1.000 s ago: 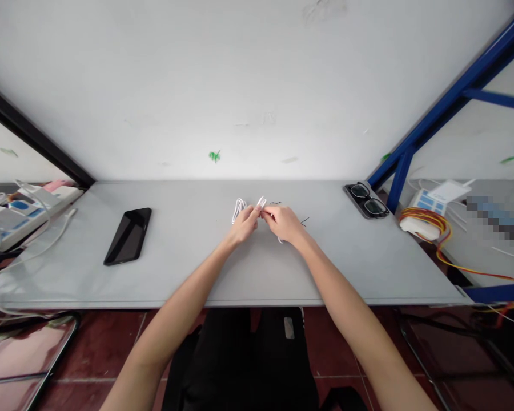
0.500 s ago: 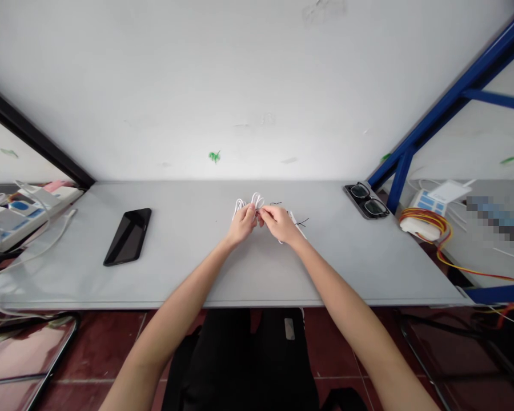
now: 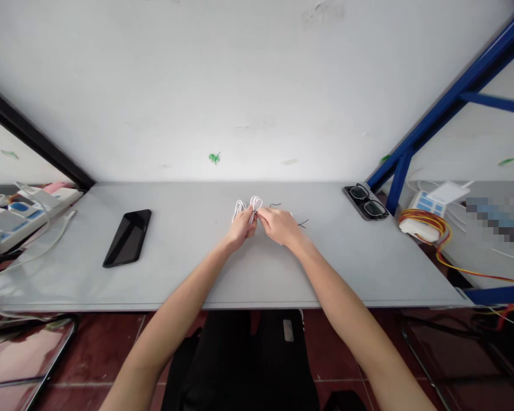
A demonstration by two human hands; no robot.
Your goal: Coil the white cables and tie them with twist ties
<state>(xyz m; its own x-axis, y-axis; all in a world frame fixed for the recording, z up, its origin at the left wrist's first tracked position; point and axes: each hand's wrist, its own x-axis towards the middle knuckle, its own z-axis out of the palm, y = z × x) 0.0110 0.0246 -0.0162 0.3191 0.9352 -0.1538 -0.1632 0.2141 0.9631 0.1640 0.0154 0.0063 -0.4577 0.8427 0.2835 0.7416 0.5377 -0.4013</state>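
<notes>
Rubbery-looking cable loops [image 3: 256, 202], left hand [image 3: 241, 229], right hand [image 3: 277, 224]

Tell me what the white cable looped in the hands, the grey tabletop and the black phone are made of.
The thin white cable looks like smooth, flexible plastic sheathing, given its tight loops and soft shine. The pale grey tabletop seems laminate or painted board, with a faint sheen. The black phone has a glossy, glass-like face that catches light.
</notes>
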